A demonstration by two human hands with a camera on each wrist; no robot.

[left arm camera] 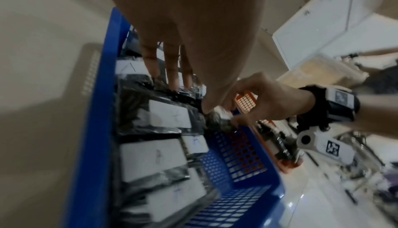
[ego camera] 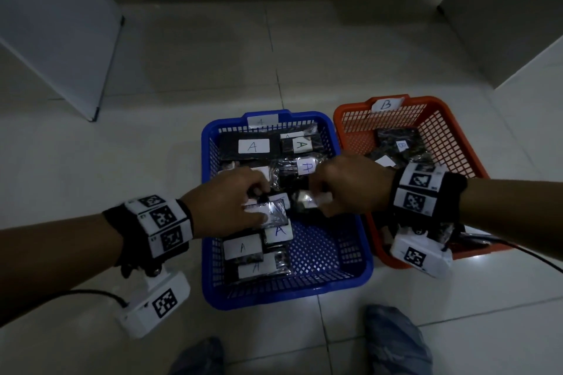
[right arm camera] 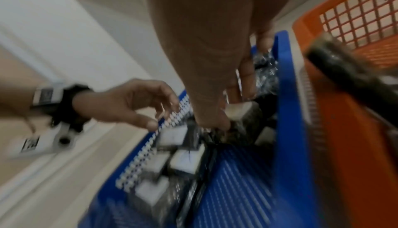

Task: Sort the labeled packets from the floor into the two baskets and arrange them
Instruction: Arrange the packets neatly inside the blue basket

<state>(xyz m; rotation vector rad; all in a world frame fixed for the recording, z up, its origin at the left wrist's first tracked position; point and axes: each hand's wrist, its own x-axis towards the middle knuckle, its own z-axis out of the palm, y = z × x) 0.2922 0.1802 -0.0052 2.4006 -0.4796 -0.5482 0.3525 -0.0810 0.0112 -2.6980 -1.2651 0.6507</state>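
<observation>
A blue basket (ego camera: 286, 298) tagged A holds several dark packets with white A labels (ego camera: 253, 146). To its right, an orange basket (ego camera: 441, 131) tagged B holds dark packets (ego camera: 399, 146) with B labels. Both hands hover over the middle of the blue basket. My right hand (ego camera: 320, 201) pinches a small dark shiny packet (ego camera: 304, 199) between thumb and curled fingers, just above the basket contents; the right wrist view shows its white label (right arm camera: 237, 109). My left hand (ego camera: 256, 201) rests straight fingers (left arm camera: 172, 71) on the packets lying below and grips nothing.
White cabinet panels stand at far left (ego camera: 61, 39) and far right (ego camera: 502, 24), with tiled floor (ego camera: 274, 55) between. The person's knees (ego camera: 396, 341) are just in front of the baskets. Black cables (ego camera: 91, 294) trail from both wrist cameras.
</observation>
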